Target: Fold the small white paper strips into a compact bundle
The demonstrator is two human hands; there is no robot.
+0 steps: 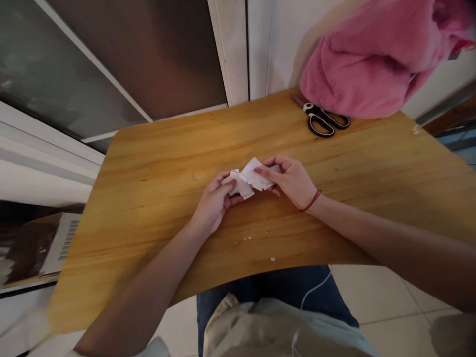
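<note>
Paper: White pieces (243,189) sit in a person's two hands, just above the middle of the table; from here I cannot tell whether the two bunches are joined where they meet.
Left hand: The left hand (212,202) pinches one bunch, thumb on top, fingers curled beneath.
Right hand: The right hand (296,183) grips the other bunch, thumb laid flat across the top sheet, fingers behind and below; several edges fan out under the thumb.
Wrist: A thin red band (312,202) circles the right one.
Scraps: Tiny white bits (272,259) dot the wood between the hands and the near edge; a few more lie by the far right corner.
Table: A wooden table (167,148) with a streaked grain and rounded corners spreads beneath both arms.
Scissors: Black-handled scissors (320,113) lie near the far edge, beyond the right hand, their blades pointing away.
Cloth: A plush pink heap (364,69) rests at the far right, just beside the scissors.
Backdrop: Dark panels (148,49) in pale frames stand behind the table.
Person: Blue jeans (267,285), a pale shirt (267,329) and a thin white cord (316,288) show at the near edge.
Floor: Light tiles (386,292) run below.
</note>
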